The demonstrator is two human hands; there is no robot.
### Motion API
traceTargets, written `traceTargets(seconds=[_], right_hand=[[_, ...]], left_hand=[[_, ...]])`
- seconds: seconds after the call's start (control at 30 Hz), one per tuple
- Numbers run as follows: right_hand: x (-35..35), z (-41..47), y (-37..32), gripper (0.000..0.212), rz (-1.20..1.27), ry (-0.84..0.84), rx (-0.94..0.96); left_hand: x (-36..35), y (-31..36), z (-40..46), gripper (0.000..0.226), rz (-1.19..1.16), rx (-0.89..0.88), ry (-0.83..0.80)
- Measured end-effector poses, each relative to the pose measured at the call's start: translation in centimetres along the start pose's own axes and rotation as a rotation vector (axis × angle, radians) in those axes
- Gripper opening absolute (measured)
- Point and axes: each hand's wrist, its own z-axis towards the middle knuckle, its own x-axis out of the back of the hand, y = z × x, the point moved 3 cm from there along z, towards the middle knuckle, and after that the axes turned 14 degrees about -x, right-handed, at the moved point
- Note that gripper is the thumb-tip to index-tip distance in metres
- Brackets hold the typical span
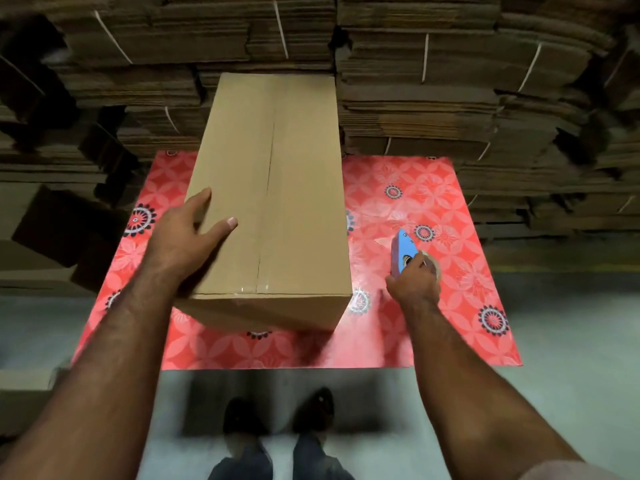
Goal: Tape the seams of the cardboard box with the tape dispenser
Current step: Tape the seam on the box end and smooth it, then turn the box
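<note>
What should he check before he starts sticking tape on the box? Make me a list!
1. Box held steady: ok, the left hand rests on its top near the left edge.
2. Tape dispenser in hand: ok, the right hand grips it, off to the right of the box.
3. Flaps closed: ok, they meet along the middle seam.
4. Seam taped: cannot tell; something shiny shows near the close end, the rest looks bare.
5. Box sitting flat on the red table cover: ok.
6. Loose tape end ready to stick: cannot tell, too blurred.
</note>
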Motion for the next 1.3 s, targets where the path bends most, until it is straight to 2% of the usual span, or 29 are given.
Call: traceTargets(seconds=[0.1, 0.27, 0.37, 0.47, 0.53, 0.6, 0.67, 0.73, 0.8, 0.87, 1.0, 1.13, 1.3], right_hand=[[-1.0, 2.1, 0.0, 0.075, 0.046, 0.0, 0.023], [1.5, 2.3, -0.8, 0.081, 0.448, -0.189, 0.028], [6.3, -1.0, -1.1, 0.08, 0.929, -0.334, 0.04], [13.5, -5.9, -1.8, 0.066, 1.245, -0.284, 0.124], [17.6, -9.9, -2.3, 0.059, 1.314, -0.239, 0.179], [20.8, -14.3, -2.7, 0.068, 1.18, -0.101, 0.284], [22.7, -18.8, -3.1, 0.068, 0.924, 0.094, 0.387], [23.1, -23.3, -3.2, 0.059, 0.708, 0.206, 0.468], [22.4, -27.2, -3.0, 0.055, 0.619, 0.22, 0.576], [21.0, -30.0, -2.9, 0.057, 0.566, 0.235, 0.69], [18.3, -32.1, -3.0, 0.06, 0.468, 0.208, 0.822], [17.5, -32.9, -3.1, 0.058, 0.449, 0.206, 0.884], [18.5, -32.3, -3.1, 0.062, 0.409, 0.209, 0.947]], left_hand=[[-0.2, 0.2, -0.1, 0.071, -0.007, 0.001, -0.002], [0.7, -0.1, -1.0, 0.059, 0.055, 0.012, 0.097], [1.4, 0.6, -1.7, 0.047, -0.015, -0.004, 0.148], [2.4, 2.5, -1.8, 0.042, -0.177, -0.039, 0.154], [3.3, 4.6, -2.2, 0.03, -0.254, -0.087, 0.133], [4.3, 7.1, -3.1, 0.019, -0.489, -0.102, 0.071], [5.0, 9.6, -4.5, 0.025, -0.752, -0.09, -0.062], [5.9, 11.3, -6.0, 0.038, -0.927, -0.063, -0.184], [7.0, 12.3, -7.4, 0.047, -1.036, -0.04, -0.222], [8.2, 12.5, -8.9, 0.047, -1.107, -0.011, -0.216], [9.6, 11.3, -11.1, 0.048, -1.149, 0.022, -0.225], [10.1, 11.4, -12.3, 0.03, -1.204, 0.042, -0.182], [8.9, 12.1, -12.6, 0.024, -1.208, 0.125, -0.231]])
